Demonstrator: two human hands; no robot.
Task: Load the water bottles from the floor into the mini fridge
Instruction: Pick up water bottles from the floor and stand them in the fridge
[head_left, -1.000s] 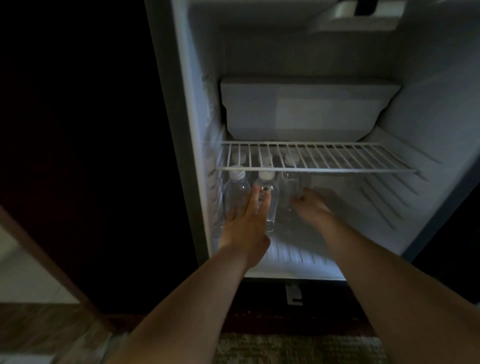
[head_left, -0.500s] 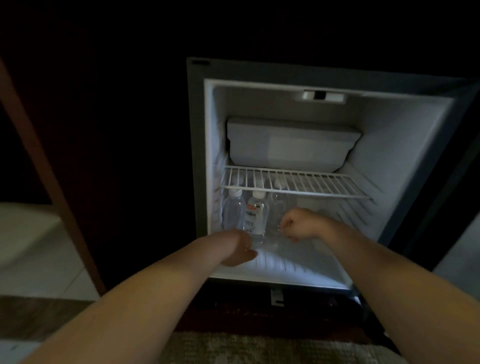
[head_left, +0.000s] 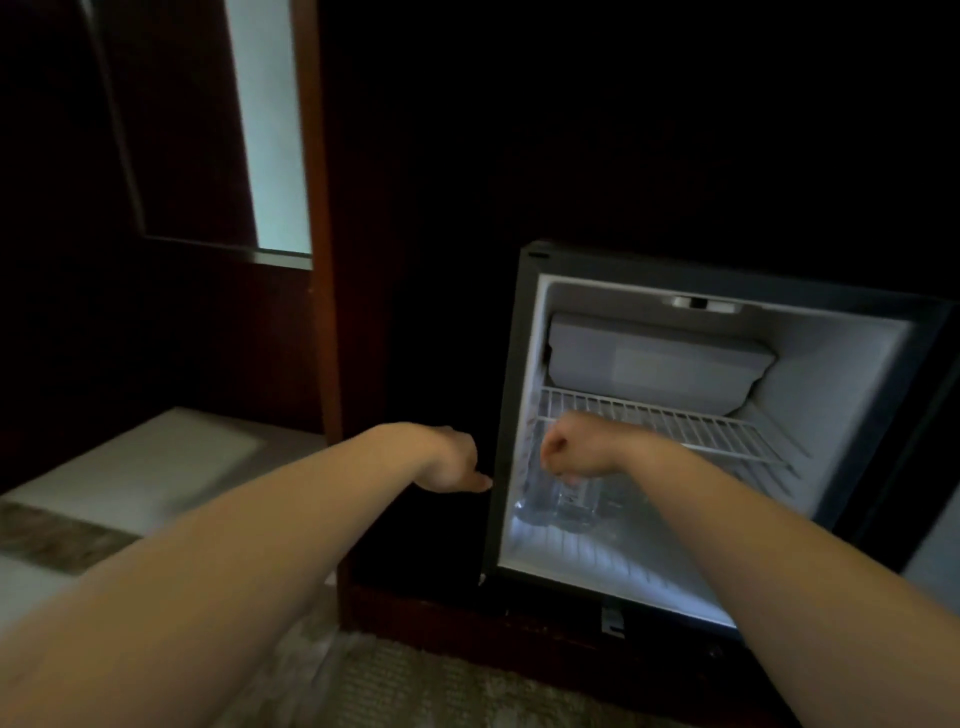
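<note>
Dark cabinet (head_left: 441, 616) surrounds mini fridge (head_left: 831, 405); water bottles (head_left: 569, 506) hug left wall.

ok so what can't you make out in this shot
Head view only:
water bottles: count and caps, hidden by the right hand and blurred.
right hand's grip: fingers curl over the bottle tops; contact unclear.
left hand: fingers turned away, in the dark.
carpet: dim and blurred.

Btls (head_left: 571, 508) in fridge (head_left: 836, 395) – under shelf (head_left: 701, 427), L side.
</note>
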